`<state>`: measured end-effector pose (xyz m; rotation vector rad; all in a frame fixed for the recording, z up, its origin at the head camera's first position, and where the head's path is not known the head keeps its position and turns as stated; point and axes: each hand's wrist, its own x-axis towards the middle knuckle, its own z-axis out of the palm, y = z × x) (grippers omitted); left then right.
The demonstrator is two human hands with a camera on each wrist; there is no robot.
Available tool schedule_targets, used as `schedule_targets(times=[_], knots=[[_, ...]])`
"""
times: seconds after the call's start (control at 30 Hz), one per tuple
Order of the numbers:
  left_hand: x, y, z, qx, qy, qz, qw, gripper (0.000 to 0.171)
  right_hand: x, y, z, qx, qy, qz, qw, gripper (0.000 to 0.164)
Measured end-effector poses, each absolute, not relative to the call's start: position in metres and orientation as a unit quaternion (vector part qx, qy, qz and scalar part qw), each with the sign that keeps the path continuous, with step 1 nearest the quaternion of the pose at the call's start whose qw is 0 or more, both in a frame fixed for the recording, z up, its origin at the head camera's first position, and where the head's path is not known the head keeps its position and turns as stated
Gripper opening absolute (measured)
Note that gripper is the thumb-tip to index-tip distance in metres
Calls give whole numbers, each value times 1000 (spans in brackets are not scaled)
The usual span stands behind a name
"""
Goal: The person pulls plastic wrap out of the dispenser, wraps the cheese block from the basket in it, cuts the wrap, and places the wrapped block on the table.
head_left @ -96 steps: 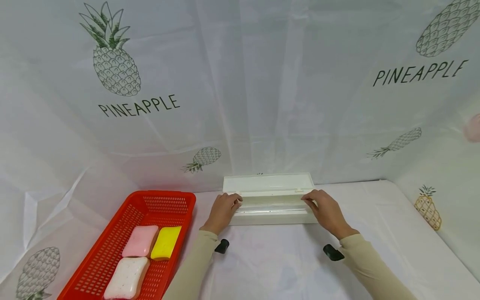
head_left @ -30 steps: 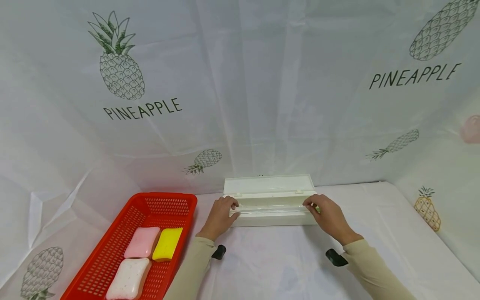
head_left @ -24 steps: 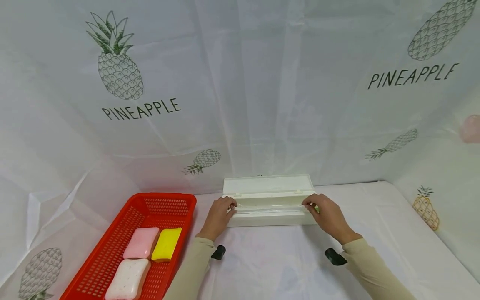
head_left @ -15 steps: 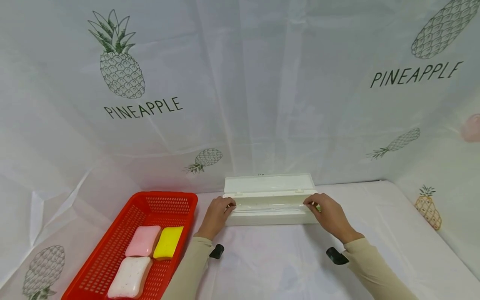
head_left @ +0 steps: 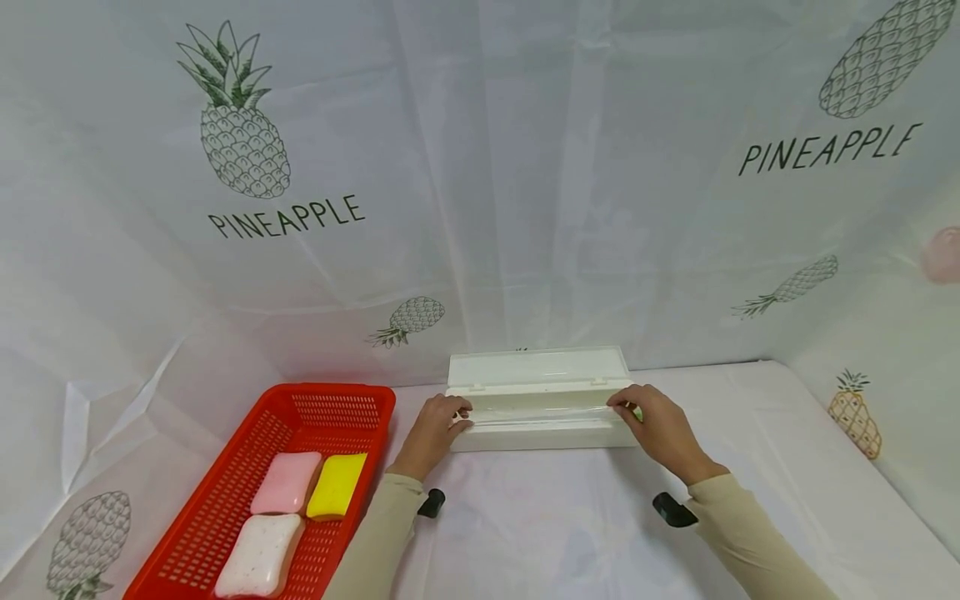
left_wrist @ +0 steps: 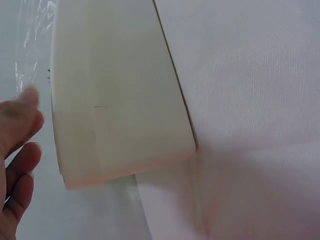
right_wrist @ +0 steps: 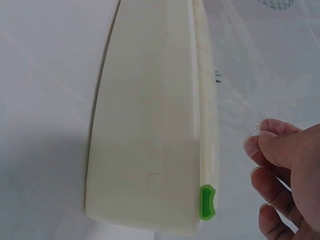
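One white box (head_left: 543,438) on white cloth (head_left: 540,533); pineapple-print sheeting (head_left: 517,208) on three sides.

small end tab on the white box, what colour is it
The tab is green, clearest in the right wrist view.

The back and both sides are closed off by creased white sheeting (head_left: 517,167), on which pineapples (head_left: 244,152) and the word PINEAPPLE (head_left: 287,218) are printed. The surface below is covered with a white cloth (head_left: 547,533). At the right edge a pinkish shape (head_left: 943,255) is perhaps printed too. The scene is lit softly.
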<state>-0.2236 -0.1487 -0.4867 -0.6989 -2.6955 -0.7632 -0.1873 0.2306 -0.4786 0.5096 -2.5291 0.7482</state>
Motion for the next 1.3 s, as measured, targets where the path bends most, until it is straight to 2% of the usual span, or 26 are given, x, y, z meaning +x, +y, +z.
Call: schedule_targets(times=[0.4,0.6,0.73,0.87,1.07,1.3], knots=[[-219,-150,-489,-216,-927,-268,148,13,-187,231,-479,186,-918,269,224,20],[-217,-149,-489,-168,-914,-356,95,9,-187,231,-480,182,-919,269,222,19],[-216,-148,-490,-153,-907,-385,72,15,-187,230,-480,180,-919,269,224,20],[-215,-147,-490,-172,-903,-386,82,22,-187,230,-480,175,-921,275,214,17],[-214,-148,-493,-183,-904,-371,110,6,-185,230,-478,167,-924,279,200,17],[-210,-146,-492,-161,-902,-378,131,5,-183,229,-480,160,-927,277,193,20]])
